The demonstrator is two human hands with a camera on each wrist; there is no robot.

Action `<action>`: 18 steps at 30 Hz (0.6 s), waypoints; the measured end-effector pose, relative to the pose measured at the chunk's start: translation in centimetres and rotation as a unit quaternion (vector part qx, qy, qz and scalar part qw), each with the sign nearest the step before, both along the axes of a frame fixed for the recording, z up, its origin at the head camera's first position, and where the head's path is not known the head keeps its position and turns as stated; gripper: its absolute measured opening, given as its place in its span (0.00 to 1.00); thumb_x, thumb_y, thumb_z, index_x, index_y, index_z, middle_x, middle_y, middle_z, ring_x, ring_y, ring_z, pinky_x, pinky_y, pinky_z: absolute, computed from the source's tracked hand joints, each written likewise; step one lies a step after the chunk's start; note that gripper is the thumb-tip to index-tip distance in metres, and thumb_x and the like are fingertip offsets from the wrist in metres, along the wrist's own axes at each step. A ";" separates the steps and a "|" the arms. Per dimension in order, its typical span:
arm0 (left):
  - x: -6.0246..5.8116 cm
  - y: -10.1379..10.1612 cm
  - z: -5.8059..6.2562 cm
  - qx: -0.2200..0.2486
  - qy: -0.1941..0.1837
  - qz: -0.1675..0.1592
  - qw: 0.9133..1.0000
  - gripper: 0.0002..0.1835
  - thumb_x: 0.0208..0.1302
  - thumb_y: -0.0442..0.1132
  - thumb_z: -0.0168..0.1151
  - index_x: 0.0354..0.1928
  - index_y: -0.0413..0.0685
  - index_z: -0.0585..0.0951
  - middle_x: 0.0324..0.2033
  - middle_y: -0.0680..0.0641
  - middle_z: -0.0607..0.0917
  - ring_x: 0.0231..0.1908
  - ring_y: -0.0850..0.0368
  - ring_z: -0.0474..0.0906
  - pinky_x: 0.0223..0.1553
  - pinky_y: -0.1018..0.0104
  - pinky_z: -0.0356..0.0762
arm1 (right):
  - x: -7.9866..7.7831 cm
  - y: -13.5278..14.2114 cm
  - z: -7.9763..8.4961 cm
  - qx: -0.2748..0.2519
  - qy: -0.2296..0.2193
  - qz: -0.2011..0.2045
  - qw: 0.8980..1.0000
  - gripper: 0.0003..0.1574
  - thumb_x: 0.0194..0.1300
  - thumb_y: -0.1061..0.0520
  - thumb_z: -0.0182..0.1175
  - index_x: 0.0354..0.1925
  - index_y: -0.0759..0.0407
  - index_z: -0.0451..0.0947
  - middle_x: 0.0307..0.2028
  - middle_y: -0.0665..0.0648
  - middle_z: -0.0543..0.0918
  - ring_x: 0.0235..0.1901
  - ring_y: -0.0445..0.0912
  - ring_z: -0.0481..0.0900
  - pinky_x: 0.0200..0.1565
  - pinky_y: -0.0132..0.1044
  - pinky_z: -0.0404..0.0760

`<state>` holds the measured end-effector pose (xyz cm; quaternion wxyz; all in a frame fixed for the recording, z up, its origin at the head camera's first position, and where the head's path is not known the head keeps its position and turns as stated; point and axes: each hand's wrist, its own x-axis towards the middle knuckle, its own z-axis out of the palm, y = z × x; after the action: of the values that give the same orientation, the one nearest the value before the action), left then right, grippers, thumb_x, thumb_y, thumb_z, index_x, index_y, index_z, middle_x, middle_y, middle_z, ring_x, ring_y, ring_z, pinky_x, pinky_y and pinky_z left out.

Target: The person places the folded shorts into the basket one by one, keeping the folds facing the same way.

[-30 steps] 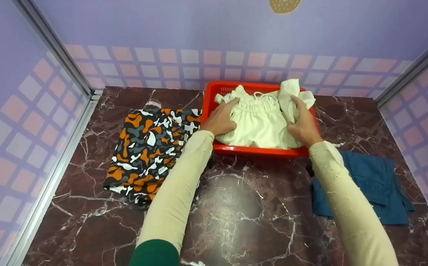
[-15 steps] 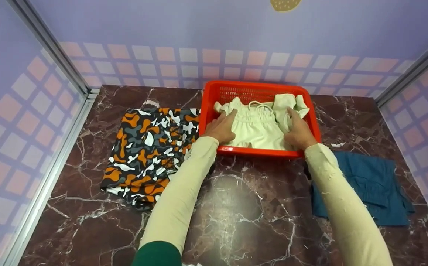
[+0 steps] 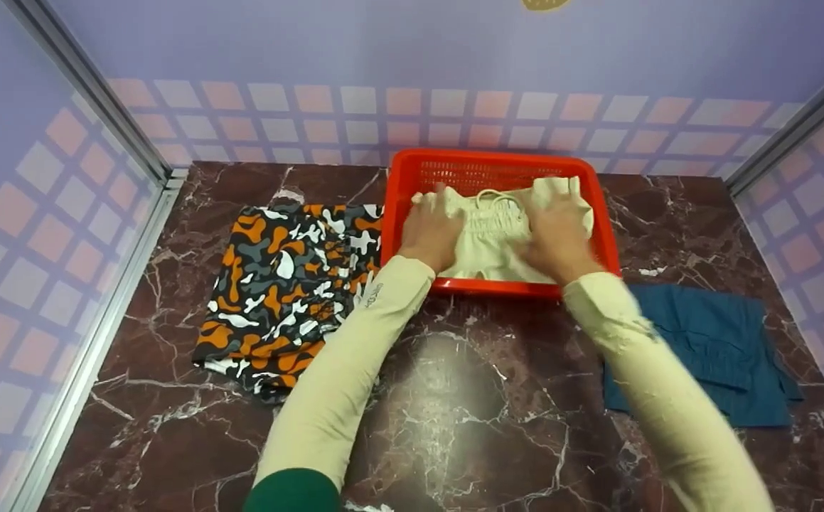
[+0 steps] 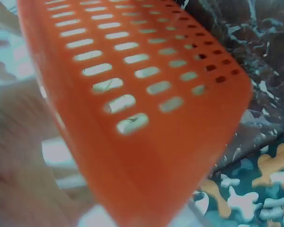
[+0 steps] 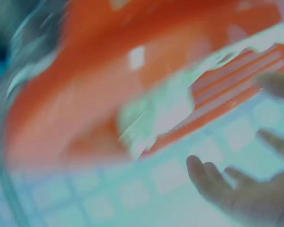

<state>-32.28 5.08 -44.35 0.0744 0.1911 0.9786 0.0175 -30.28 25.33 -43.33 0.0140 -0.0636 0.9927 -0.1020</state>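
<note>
A cream garment [image 3: 486,245] with a gathered waistband and a drawstring lies in a red plastic basket [image 3: 500,286]. Over its left side is my left hand [image 3: 431,231], fingers pointing forward and blurred; whether they touch the cloth is unclear. My right hand [image 3: 556,235] is over the right part of the garment, also blurred. In the right wrist view its fingers are spread and hold nothing, apart from the cream cloth [image 5: 156,113]. The left wrist view shows the slotted basket wall [image 4: 146,156] beside the blurred left hand [image 4: 28,151].
Left of the basket lies a folded garment [image 3: 284,284] in orange, black, grey and white camouflage. A folded blue garment [image 3: 710,355] lies at the right, partly behind my right sleeve. The marble-patterned surface [image 3: 468,412] ends at tiled-print panels [image 3: 355,114].
The cream garment has sunk lower in the basket, and its raised right part has come down. My right hand has loosened from the cloth and moved slightly left.
</note>
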 end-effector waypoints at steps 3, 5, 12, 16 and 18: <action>0.0 0.1 -0.8 0.010 -0.059 -0.037 0.998 0.36 0.68 0.49 0.65 0.76 0.65 0.66 0.80 0.37 0.45 0.76 0.30 0.45 0.75 0.42 0.45 | 0.2 -1.6 -1.2 -0.018 -0.109 0.043 0.993 0.55 0.64 0.32 0.64 0.81 0.37 0.49 0.79 0.70 0.32 0.72 0.81 0.37 0.61 0.83 0.46; 0.1 -0.1 -1.4 0.012 -0.105 -0.034 0.994 0.38 0.68 0.58 0.63 0.78 0.67 0.63 0.80 0.40 0.42 0.76 0.30 0.39 0.75 0.40 0.39 | 0.4 -2.0 -1.9 -0.016 -0.168 0.048 0.984 0.58 0.63 0.26 0.61 0.81 0.32 0.45 0.79 0.66 0.25 0.70 0.82 0.29 0.56 0.87 0.38; -0.5 -0.8 -2.4 0.025 -0.189 0.001 0.982 0.45 0.65 0.61 0.65 0.80 0.71 0.55 0.80 0.42 0.36 0.74 0.24 0.36 0.74 0.37 0.36 | -0.3 0.0 -3.1 -0.002 -0.214 0.050 0.975 0.61 0.63 0.28 0.62 0.82 0.42 0.45 0.76 0.77 0.29 0.69 0.84 0.28 0.60 0.84 0.38; -0.9 -0.9 -2.3 0.034 -0.206 0.009 0.978 0.46 0.65 0.60 0.65 0.80 0.72 0.54 0.80 0.43 0.35 0.75 0.24 0.35 0.75 0.40 0.36 | -0.9 0.9 -3.5 -0.034 -0.254 0.054 0.965 0.60 0.66 0.33 0.62 0.82 0.47 0.41 0.73 0.83 0.28 0.70 0.83 0.36 0.68 0.76 0.40; -0.9 -0.7 -2.1 0.055 -0.213 0.019 0.975 0.41 0.70 0.59 0.59 0.80 0.70 0.54 0.80 0.43 0.37 0.75 0.26 0.35 0.76 0.41 0.35 | -1.2 1.1 -3.5 -0.045 -0.271 0.056 0.960 0.60 0.68 0.34 0.61 0.82 0.48 0.39 0.73 0.84 0.30 0.70 0.82 0.42 0.69 0.72 0.49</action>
<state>-33.19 4.34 -46.47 0.2706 0.1684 0.9411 0.1128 -31.48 26.40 -46.86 0.2848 -0.0896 0.9410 -0.1592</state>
